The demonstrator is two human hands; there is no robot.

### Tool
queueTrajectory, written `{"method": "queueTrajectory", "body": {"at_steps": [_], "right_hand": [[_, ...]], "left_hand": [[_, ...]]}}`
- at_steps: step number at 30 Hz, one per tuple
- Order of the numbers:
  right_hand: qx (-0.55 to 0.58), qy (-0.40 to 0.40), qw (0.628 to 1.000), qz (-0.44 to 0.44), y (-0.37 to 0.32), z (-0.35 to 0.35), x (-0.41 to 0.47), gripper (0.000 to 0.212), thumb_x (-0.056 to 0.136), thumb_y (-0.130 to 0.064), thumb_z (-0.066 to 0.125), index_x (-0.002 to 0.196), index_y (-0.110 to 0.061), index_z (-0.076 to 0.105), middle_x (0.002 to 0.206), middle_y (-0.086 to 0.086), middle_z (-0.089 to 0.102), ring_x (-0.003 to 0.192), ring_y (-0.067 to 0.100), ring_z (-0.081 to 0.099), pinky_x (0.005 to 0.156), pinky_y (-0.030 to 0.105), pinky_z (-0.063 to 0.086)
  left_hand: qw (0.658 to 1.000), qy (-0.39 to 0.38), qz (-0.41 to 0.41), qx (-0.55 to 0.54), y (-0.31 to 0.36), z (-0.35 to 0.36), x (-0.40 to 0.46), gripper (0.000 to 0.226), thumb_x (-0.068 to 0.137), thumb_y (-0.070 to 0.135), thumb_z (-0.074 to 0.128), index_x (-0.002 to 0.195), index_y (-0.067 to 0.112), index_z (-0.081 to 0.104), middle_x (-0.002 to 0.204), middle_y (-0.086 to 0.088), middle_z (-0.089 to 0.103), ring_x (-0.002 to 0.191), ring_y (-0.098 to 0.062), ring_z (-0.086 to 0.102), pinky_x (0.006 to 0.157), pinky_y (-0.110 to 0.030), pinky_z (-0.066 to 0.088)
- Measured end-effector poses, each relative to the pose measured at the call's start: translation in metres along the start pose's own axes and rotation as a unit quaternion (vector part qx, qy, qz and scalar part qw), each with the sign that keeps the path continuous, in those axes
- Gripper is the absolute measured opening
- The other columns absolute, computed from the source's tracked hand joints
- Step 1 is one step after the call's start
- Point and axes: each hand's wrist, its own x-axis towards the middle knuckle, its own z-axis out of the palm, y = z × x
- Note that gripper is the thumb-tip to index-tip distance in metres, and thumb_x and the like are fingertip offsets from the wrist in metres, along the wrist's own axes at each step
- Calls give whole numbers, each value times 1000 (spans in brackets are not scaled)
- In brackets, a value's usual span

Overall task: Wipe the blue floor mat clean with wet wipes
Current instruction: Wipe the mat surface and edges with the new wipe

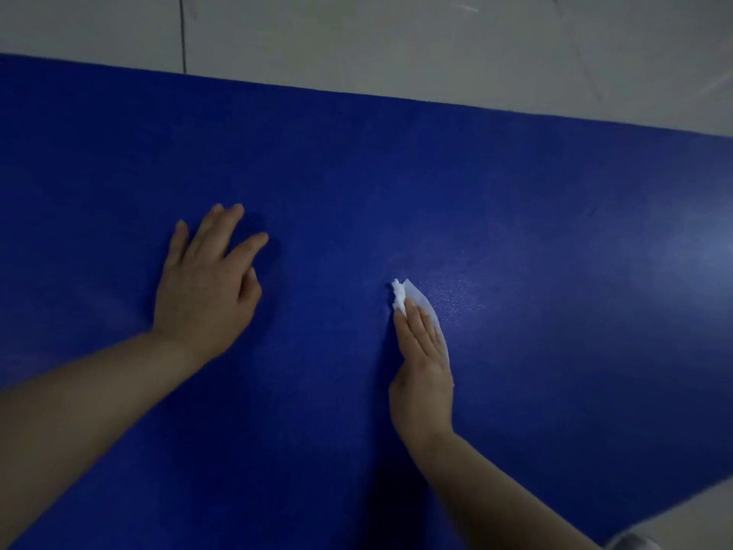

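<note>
**Wiping under way, mid-mat**

Blue floor mat (396,172) fills most of the frame, grey tiled floor (436,45) along the top. Right hand (422,363), centre-right, presses a white wet wipe (400,297) flat under straight, closed fingers. Left hand (206,287), centre-left, rests spread on the mat, holding nothing. Next, probably: sweep the wipe across untouched areas with steady pressure.

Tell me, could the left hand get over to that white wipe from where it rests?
Probably yes. The left hand lies flat on the blue mat, with only bare mat between it and the wipe, though the right hand covers most of it.
</note>
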Motion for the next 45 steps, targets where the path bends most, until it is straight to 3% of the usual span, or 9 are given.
{"method": "queueTrajectory", "body": {"at_steps": [4,10,13,16,21,27,34,41,45], "right_hand": [[41,30,999,-7,-3,-4,-1,82,65,31,56,137,-9,49,146,-1,40,141,5,17,102,51,43],[48,33,998,-5,-21,5,-4,61,78,7,47,138,-5,47,146,6,40,138,11,25,112,40,34],[39,-70,984,-156,-48,10,-22,60,79,-4,37,139,-6,44,147,5,35,137,18,30,118,24,12],[7,-116,958,-261,-33,-1,-19,67,74,5,30,138,-8,46,147,5,41,138,19,35,117,32,19],[-39,-36,989,-136,22,-38,12,88,61,34,42,140,-5,45,150,4,38,141,17,29,110,42,33],[9,8,997,75,34,-42,15,84,71,32,48,143,-11,42,151,-6,30,141,4,19,94,49,51],[-6,-31,995,-91,-29,3,-23,70,75,5,27,142,-10,39,150,5,37,143,17,24,118,34,13],[6,-139,969,-205,-33,-3,-12,68,77,5,27,142,-9,38,151,5,35,143,18,26,119,31,11],[-38,-72,987,-140,-6,-16,12,75,75,14,33,146,-11,34,154,5,28,144,18,21,118,33,16]], "left_hand": [[997,-55,57,24,12,5,-44,49,91,27,32,131,11,56,153,-14,31,143,-28,24,115,-55,12],[992,-98,50,58,9,10,-48,54,90,29,26,134,12,52,152,-14,32,142,-27,28,114,-57,18],[992,-96,51,60,9,10,-48,54,90,30,27,134,12,53,152,-14,32,141,-27,28,114,-56,19],[992,-98,54,61,8,9,-49,54,90,30,27,134,12,53,152,-14,33,141,-27,28,114,-56,19],[992,-96,52,60,10,9,-49,53,91,30,28,134,14,53,152,-12,33,141,-26,30,114,-55,19],[993,-93,53,54,9,10,-49,52,90,29,29,133,12,55,151,-13,35,140,-26,31,115,-54,17],[993,-93,55,52,10,11,-47,53,90,29,29,132,11,55,151,-15,35,140,-28,31,115,-55,18],[993,-91,55,51,8,10,-48,53,89,29,30,132,11,55,151,-14,34,141,-27,30,114,-56,19],[993,-90,55,47,10,10,-48,52,89,29,30,132,12,55,151,-13,35,140,-26,31,114,-56,20]]}}
